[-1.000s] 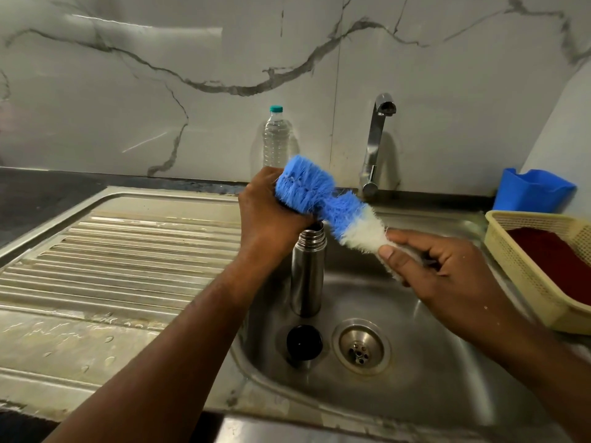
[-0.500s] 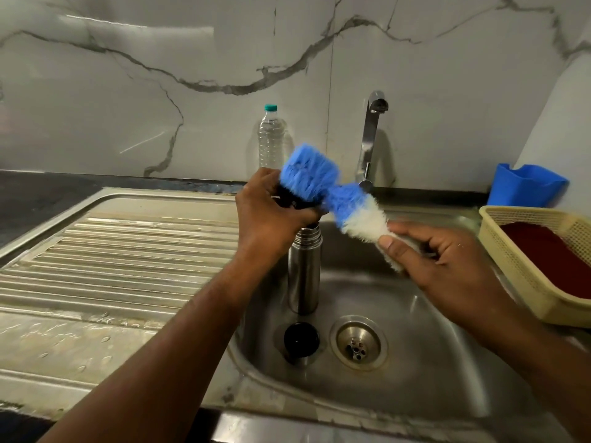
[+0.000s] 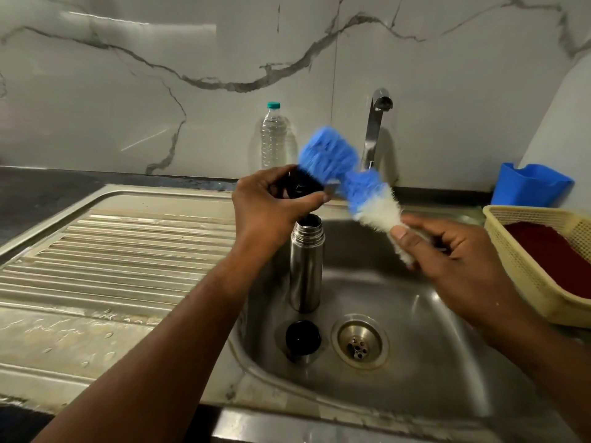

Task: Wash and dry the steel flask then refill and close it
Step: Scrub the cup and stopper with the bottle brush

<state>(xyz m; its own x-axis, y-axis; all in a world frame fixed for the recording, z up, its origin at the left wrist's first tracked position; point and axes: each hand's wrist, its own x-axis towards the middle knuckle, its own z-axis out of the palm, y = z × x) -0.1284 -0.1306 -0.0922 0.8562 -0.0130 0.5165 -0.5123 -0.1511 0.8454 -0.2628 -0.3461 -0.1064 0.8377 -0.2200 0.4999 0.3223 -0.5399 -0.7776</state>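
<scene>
We scrub a black stopper above the open steel flask.

Our left hand pinches the stopper just over the flask, upright in the sink; our right hand grips the bottle brush. Shiny, threaded neck, uncapped. A black cap lies beside the drain; marble wall behind the worktop.

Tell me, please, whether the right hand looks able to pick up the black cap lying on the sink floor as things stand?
Probably not yet: the right hand grips the bottle brush. The path itself looks free, since the black cap lies uncovered beside the drain, in front of the steel flask.
</scene>
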